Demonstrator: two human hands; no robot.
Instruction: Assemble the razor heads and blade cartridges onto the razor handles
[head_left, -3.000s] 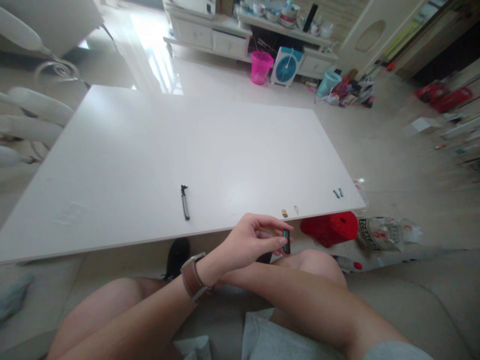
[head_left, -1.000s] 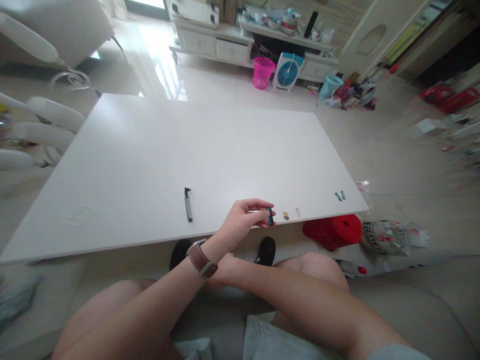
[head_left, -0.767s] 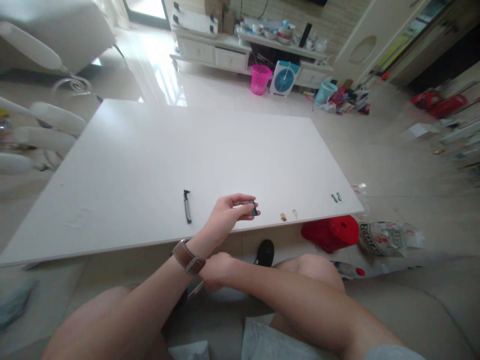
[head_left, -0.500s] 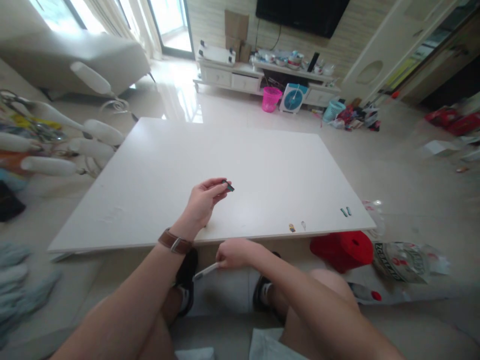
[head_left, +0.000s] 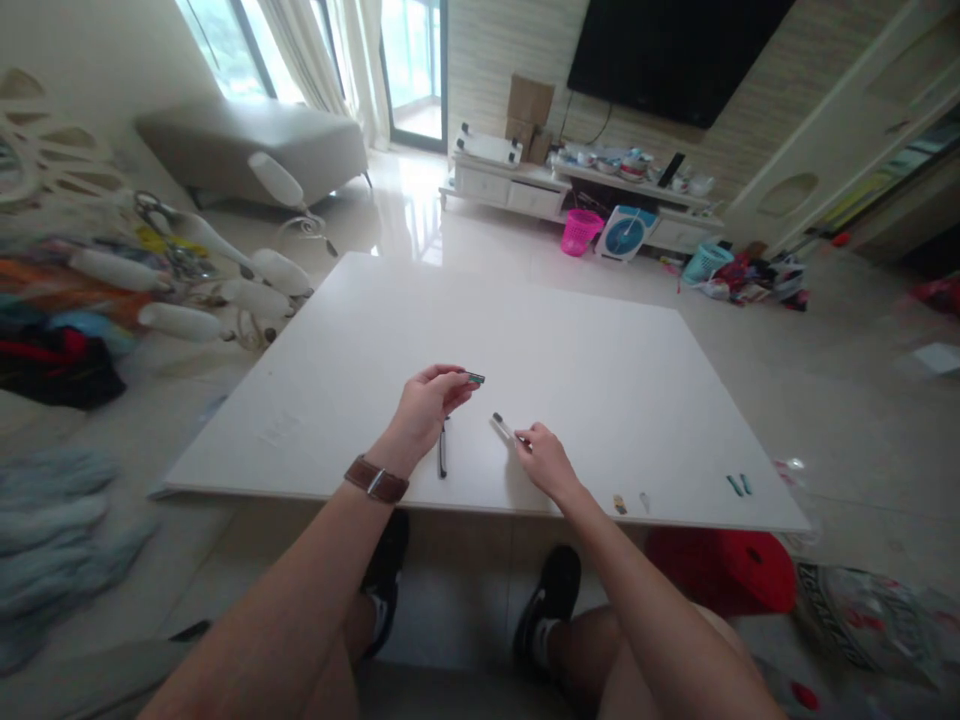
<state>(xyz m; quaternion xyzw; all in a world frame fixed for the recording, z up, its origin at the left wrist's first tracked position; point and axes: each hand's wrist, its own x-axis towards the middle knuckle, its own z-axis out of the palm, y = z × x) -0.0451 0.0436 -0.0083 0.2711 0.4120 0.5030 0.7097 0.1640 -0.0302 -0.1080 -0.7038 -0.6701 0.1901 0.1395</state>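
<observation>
My left hand [head_left: 426, 412], with a brown watch strap on the wrist, is closed in a pinch on a small, flat, dark green piece [head_left: 476, 378] above the white table. My right hand [head_left: 541, 458] holds a slim pen [head_left: 505, 427] with a pale barrel and a dark end, which points up and left toward the green piece without touching it. Just below my left hand lies a second dark, slim pen [head_left: 442, 450], its top partly hidden. Toward the right edge are two small green strips [head_left: 739, 485], a small yellow-and-dark piece [head_left: 619, 504] and a little clear oval piece [head_left: 644, 501].
The broad white table [head_left: 570, 330] spans the middle. A white lamp with several arms [head_left: 262, 290] stands along its left side. Below the right corner sit a red roll-like object [head_left: 724, 570] and a printed plastic bag [head_left: 870, 610]. A pink basket [head_left: 580, 233] is across the room.
My right hand has risen from below the table's front edge to above the tabletop, bringing the pen along. The left hand keeps the green piece. The whole view has shifted.
</observation>
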